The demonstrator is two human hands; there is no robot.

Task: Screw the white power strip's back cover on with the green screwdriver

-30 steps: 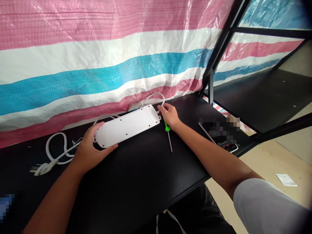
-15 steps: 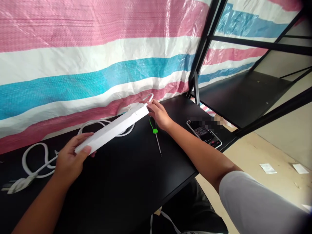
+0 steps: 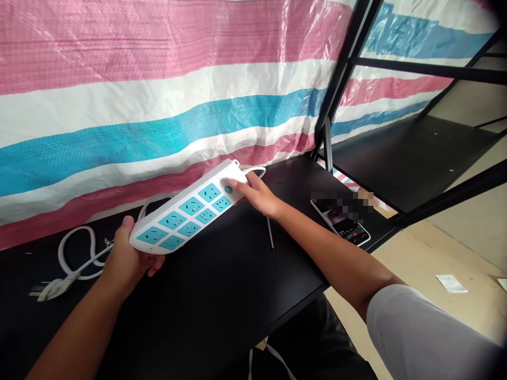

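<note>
A white power strip (image 3: 194, 208) with several turquoise sockets is held tilted above the black tabletop (image 3: 222, 295), its socket face turned up toward me. My left hand (image 3: 129, 258) grips its near left end, thumb along the edge and fingers underneath. At the far right end my right hand (image 3: 255, 192) holds it, the thumb by a round turquoise button. A white cord leaves that end and loops behind the strip. Left of my left hand lies the white plug (image 3: 55, 289) with its coiled cord. Below my right wrist shows a screwdriver shaft (image 3: 271, 236); its handle is hidden.
A phone (image 3: 343, 221) with a lit screen lies at the table's right side. Striped plastic sheeting (image 3: 158, 121) hangs behind the table. A black metal frame (image 3: 336, 79) rises at the right, with another black surface (image 3: 412, 153) beyond it. Paper (image 3: 451, 283) lies on the floor.
The power strip has been rolled over in my hands, so its sockets now face me instead of a plain white side. My right hand now covers the screwdriver's green handle.
</note>
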